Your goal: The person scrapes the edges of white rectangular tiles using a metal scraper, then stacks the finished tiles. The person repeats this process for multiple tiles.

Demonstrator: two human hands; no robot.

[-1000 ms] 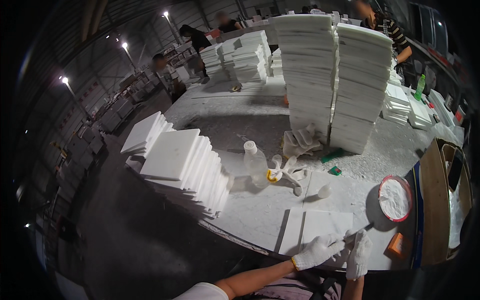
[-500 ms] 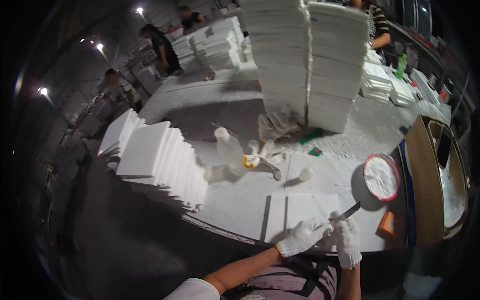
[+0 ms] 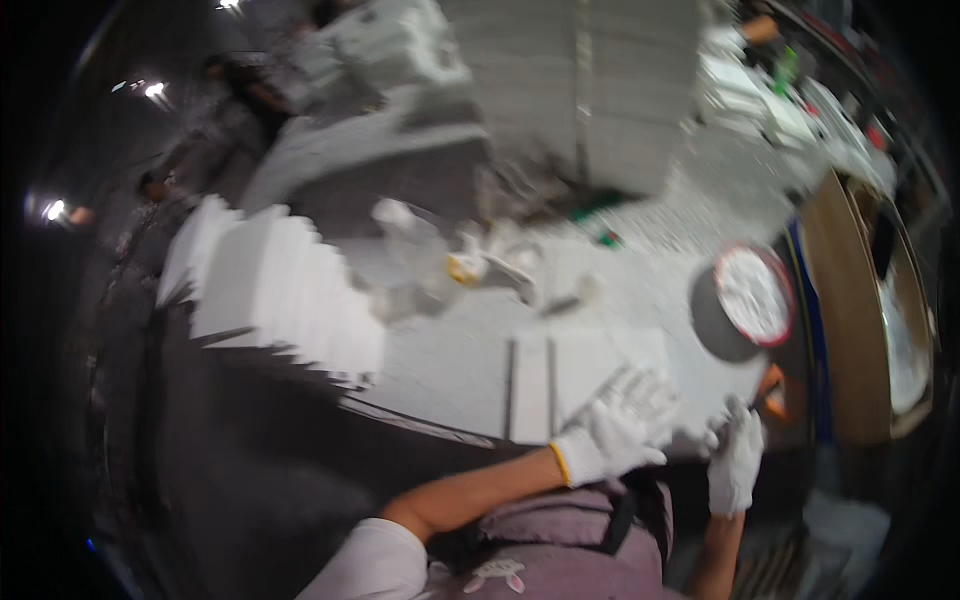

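Observation:
Both my hands wear white knitted gloves. My left hand is over the near edge of a white slab, fingers apart and blurred, nothing seen in it. To its right, my right hand is closed near the table's front edge. From its fingertips a short dark blade, apparently the knife, points up toward an orange box; motion smears it. A narrow white strip lies left of the slab. Beyond the right hand is a red-rimmed bowl of white paste or powder.
A leaning row of white slabs lines the left table edge. Tall slab stacks rise at the back. A clear bottle and spare gloves lie mid-table. An open cardboard box stands right. Other people work farther off.
My hands have parted: the right moved right with the knife toward the orange box, while the left stayed near the slab and spread its fingers. The whole view has shifted.

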